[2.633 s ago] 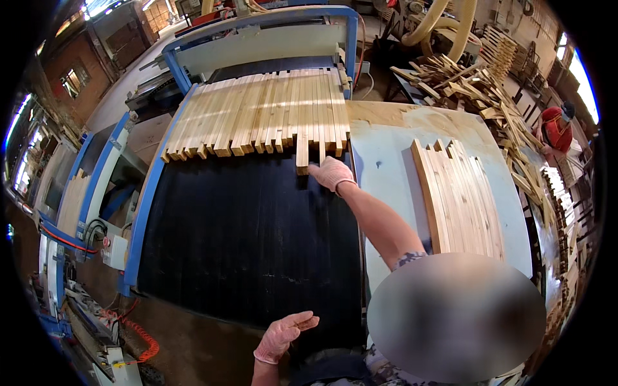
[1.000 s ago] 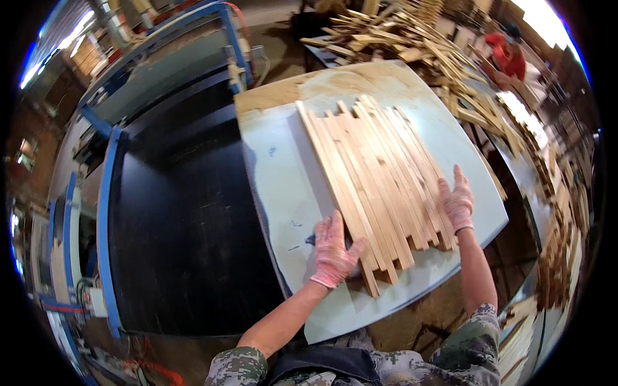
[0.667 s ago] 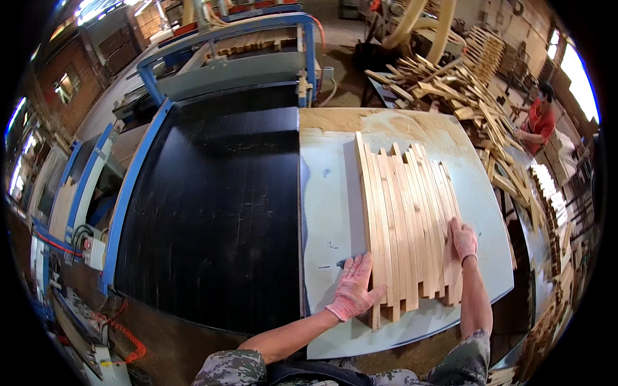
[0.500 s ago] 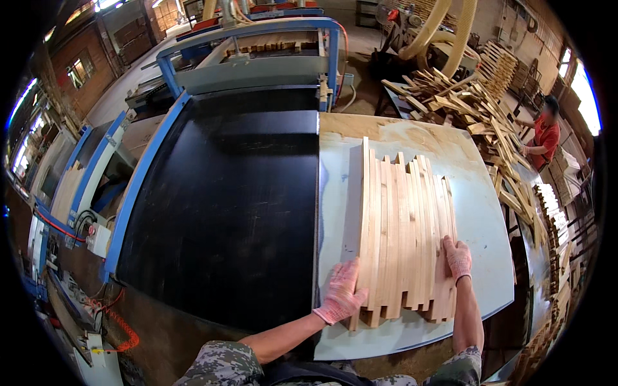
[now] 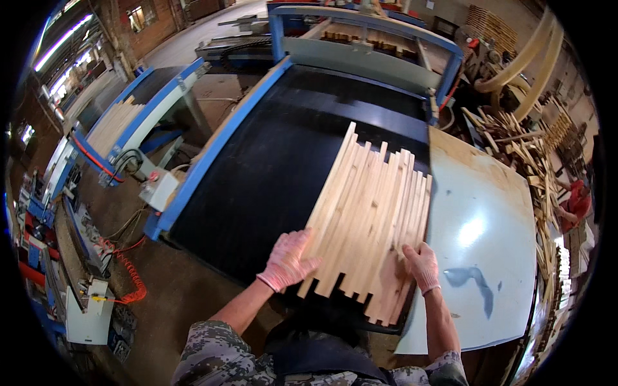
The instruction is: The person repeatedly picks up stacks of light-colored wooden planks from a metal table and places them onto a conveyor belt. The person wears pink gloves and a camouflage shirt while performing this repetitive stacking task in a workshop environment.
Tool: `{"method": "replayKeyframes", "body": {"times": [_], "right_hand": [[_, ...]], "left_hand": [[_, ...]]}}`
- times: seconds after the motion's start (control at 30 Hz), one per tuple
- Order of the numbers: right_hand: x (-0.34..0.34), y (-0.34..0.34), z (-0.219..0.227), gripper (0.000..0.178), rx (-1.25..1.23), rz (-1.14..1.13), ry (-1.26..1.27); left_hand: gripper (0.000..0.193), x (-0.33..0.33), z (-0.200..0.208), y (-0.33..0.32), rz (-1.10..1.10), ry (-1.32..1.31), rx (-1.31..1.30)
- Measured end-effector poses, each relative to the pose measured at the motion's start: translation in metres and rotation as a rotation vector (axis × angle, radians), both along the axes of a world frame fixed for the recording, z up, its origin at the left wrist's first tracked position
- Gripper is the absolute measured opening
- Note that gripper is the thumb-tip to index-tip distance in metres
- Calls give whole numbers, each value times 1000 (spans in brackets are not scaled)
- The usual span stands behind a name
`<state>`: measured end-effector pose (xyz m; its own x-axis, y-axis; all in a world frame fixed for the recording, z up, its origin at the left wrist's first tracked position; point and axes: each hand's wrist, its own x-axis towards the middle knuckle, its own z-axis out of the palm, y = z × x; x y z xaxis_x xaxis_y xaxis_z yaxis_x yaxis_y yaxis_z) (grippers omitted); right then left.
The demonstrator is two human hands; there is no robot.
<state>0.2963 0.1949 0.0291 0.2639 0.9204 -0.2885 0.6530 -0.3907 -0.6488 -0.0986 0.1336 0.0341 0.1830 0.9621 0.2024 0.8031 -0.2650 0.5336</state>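
A row of pale wooden strips [image 5: 370, 219] lies side by side on the black conveyor belt [image 5: 238, 174], with uneven ends both far and near. My left hand [image 5: 291, 258], in a pinkish work glove, grips the row's left edge near its close end. On the opposite edge, my gloved right hand [image 5: 423, 266] presses in with its thumb over the strips. The row is squeezed between both hands. The fingers beneath or behind the edges are partly hidden.
A pale sheet-topped table [image 5: 496, 251] adjoins the belt at right. Across the belt's far end stands a blue machine frame [image 5: 360, 16]. Loose wood pieces [image 5: 515, 138] are heaped at far right, near a person in red [image 5: 575, 202]. A control box [image 5: 159, 190] stands left.
Both hands have slid the strips leftward from the pale table onto the black belt. My view has turned, so the machine now appears farther right.
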Motion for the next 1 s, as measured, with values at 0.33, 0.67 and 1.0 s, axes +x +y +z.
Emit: {"method": "replayKeyframes", "body": {"times": [0.33,0.67,1.0], "right_hand": [[-324,51,-20,52,111,331,658],[-355,20,-34,31,-8,175,1250],[-219,-160,-119,73,-272,566,1507]], "left_hand": [[93,-254,17,-7,585,526,-341],[74,-299,-71,12,531,448,269],[47,-146,-71,-30,-10,-401,307]]}}
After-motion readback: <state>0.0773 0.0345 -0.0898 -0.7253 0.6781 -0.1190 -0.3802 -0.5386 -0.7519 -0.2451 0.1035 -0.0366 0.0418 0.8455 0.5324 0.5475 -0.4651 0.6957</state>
